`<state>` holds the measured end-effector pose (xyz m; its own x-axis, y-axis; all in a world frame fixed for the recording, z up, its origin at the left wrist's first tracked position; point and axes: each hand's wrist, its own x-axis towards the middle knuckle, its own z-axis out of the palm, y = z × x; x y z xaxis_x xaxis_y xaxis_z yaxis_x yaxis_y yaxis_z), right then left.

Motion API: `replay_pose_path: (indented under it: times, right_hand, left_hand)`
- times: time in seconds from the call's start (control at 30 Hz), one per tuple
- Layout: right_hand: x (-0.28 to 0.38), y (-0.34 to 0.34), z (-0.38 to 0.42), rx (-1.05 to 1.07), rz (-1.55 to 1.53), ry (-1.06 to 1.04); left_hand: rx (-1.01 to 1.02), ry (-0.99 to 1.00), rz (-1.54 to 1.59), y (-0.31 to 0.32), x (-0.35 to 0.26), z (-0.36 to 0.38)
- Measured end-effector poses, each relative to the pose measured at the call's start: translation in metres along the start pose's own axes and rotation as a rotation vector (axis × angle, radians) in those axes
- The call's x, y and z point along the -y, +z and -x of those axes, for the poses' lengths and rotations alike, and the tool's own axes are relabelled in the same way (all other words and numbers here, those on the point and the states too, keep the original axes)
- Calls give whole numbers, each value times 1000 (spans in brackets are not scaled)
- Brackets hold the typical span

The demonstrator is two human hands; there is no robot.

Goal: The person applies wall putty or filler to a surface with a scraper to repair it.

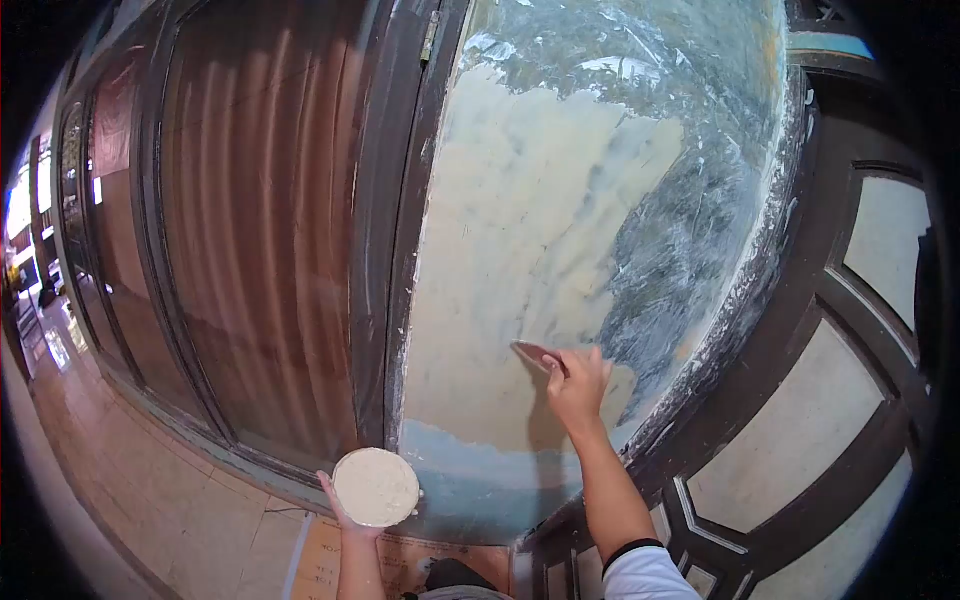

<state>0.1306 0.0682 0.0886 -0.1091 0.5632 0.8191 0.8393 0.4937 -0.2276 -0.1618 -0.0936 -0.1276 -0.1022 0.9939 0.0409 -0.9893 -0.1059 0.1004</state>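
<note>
My right hand [580, 388] is closed around a putty knife [531, 351], whose blade is against the wall [520, 230] or very near it. Cream filler coats the wall in a broad patch, with thin grey streaks showing through. My left hand [349, 520] grips a round tub of cream putty [376, 488] from its left side and underneath, low in front of me. The tub is tilted so its pale contents face me. Most of the fingers under it are hidden.
To the left stands a dark-framed glass panel [270, 230] with a brown curtain behind it. A dark panelled door [800, 420] borders the wall on the right. Cardboard [430, 555] covers the floor by my feet, beside pale floor tiles [200, 500].
</note>
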Motion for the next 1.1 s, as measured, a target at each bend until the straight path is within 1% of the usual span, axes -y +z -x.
replay_pose_path:
  times: [0.03, 0.1, 0.13, 0.2, 0.23, 0.3, 0.33, 0.37, 0.43, 0.47, 0.5, 0.53, 0.57, 0.63, 0.73, 0.77, 0.8, 0.83, 0.87, 0.9, 0.97, 1.0, 1.07, 1.1]
  right_hand:
    - [-2, 6, 9, -2, -1, -1]
    - [-11, 29, 50, 165, 66, -81]
    - [-15, 43, 68, 169, 66, -88]
    - [-15, 59, 90, 347, 74, -98]
    - [-17, 59, 85, 348, 71, -101]
    - [-19, 50, 58, 209, 65, -65]
    - [-12, 35, 39, 111, 99, -84]
    - [-6, 22, 21, 114, 100, -76]
    - [1, 5, 1, -87, 22, -43]
    - [-3, 10, 8, -87, 23, -36]
    - [-10, 20, 19, -71, 13, -88]
    - [-16, 31, 33, -54, 3, -141]
    - [-17, 41, 54, -58, 0, -138]
    - [-11, 59, 91, 268, -12, -97]
    - [-13, 61, 77, 287, 67, -56]
    - [-15, 56, 60, 153, 51, -84]
    - [-12, 44, 37, 18, 35, -110]
    - [-8, 29, 16, -33, 37, -81]
    - [-3, 15, 2, -86, 38, -54]
    - [0, 6, 1, -84, 38, -53]
    - [5, -3, 2, -48, 52, -39]
    - [-2, 10, 18, -24, 18, -72]
    - [-11, 40, 65, 101, 59, -123]
    - [-13, 50, 80, 103, 60, -130]
  left_hand:
    - [1, -4, 15, 0, 0, 0]
    - [3, -1, 37, -2, 0, 0]
    - [6, 9, -1, -3, 0, 0]
    - [8, 23, -39, -7, -1, 0]
    - [12, 26, -36, -8, -3, 0]
    - [9, 24, -38, -7, -3, 2]
    - [33, 21, -31, -3, -3, 3]
    - [56, 18, -24, -1, -2, 4]
    - [60, 15, -63, 1, 0, 5]
    - [70, 19, -97, 2, 0, 6]
    - [69, 16, -102, 4, 0, 7]
    - [135, -22, -55, 7, -1, 11]
    - [205, -60, -9, 9, -1, 12]
    - [194, -60, 44, 9, -2, 9]
    - [136, -51, 18, 9, -2, 3]
    - [132, -51, 19, 9, -3, 4]
    - [195, -76, 3, 10, -4, 6]
    - [259, -102, -13, 11, -5, 7]
    - [112, -42, 144, 9, -3, 8]
    - [110, -42, 145, 10, -1, 9]
    - [119, 24, -72, 9, 2, 13]
    - [119, 27, -69, 9, 1, 15]
    - [125, 0, 38, 8, 0, 17]
    - [126, -13, 92, 7, 0, 17]
